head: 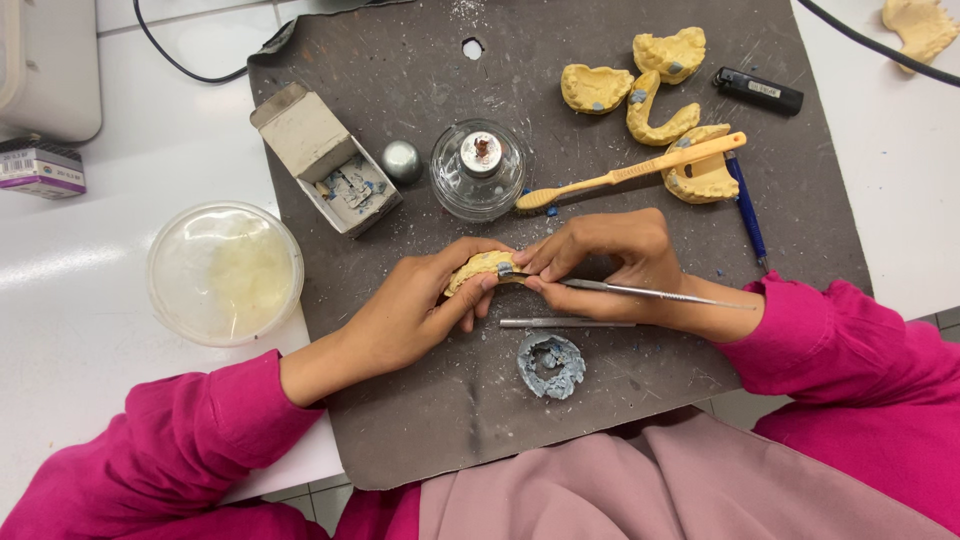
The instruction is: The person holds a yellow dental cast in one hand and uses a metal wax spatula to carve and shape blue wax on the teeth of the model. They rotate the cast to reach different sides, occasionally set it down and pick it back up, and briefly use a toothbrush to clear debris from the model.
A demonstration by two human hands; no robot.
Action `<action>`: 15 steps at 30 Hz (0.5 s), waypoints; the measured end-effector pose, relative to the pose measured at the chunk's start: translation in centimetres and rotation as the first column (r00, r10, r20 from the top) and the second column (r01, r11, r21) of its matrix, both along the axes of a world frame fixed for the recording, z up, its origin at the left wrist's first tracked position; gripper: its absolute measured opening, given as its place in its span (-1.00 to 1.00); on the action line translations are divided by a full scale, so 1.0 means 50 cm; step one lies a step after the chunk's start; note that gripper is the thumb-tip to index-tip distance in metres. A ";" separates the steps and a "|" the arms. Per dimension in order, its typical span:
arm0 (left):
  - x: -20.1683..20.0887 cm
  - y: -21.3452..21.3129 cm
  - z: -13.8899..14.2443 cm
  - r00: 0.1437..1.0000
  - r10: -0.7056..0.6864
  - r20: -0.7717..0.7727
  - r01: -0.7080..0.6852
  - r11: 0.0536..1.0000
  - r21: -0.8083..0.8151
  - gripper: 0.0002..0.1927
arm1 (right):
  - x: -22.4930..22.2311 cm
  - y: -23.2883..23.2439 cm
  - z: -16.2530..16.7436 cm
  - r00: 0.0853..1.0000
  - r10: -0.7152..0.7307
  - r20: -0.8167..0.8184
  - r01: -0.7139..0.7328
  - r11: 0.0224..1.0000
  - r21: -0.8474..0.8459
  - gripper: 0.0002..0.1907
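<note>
My left hand grips a yellow plaster dental cast just above the dark grey work mat. My right hand holds a thin metal carving tool like a pen, its tip against a small grey patch on the cast. The fingertips of both hands meet at the cast. A second metal tool lies on the mat just below my right hand, and a lump of blue-grey wax scraps sits beneath it.
A glass spirit lamp, a metal cap and an open cardboard box of wax bits stand above my hands. Several yellow casts, a toothbrush, a blue pen and a lighter lie upper right. A round lidded container sits left.
</note>
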State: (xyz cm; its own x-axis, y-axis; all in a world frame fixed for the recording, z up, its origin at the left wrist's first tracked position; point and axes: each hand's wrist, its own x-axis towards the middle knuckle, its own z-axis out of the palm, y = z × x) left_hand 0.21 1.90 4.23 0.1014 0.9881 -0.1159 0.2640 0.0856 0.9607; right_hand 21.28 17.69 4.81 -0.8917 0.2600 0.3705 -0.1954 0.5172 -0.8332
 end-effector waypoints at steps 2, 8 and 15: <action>0.000 0.001 -0.001 1.000 0.009 -0.009 -0.009 1.000 -0.010 -0.65 | 0.000 0.001 -0.004 0.999 -0.015 0.036 0.018 0.996 -0.092 -0.88; 0.001 0.000 -0.006 1.000 0.006 -0.012 -0.006 1.000 0.006 -0.66 | 0.002 0.004 -0.011 0.999 0.007 0.039 0.000 0.983 -0.186 -0.86; 0.003 0.000 -0.005 1.000 0.021 -0.022 -0.021 1.000 0.014 -0.66 | 0.002 0.012 -0.008 0.999 0.043 -0.002 -0.043 0.997 -0.064 -0.90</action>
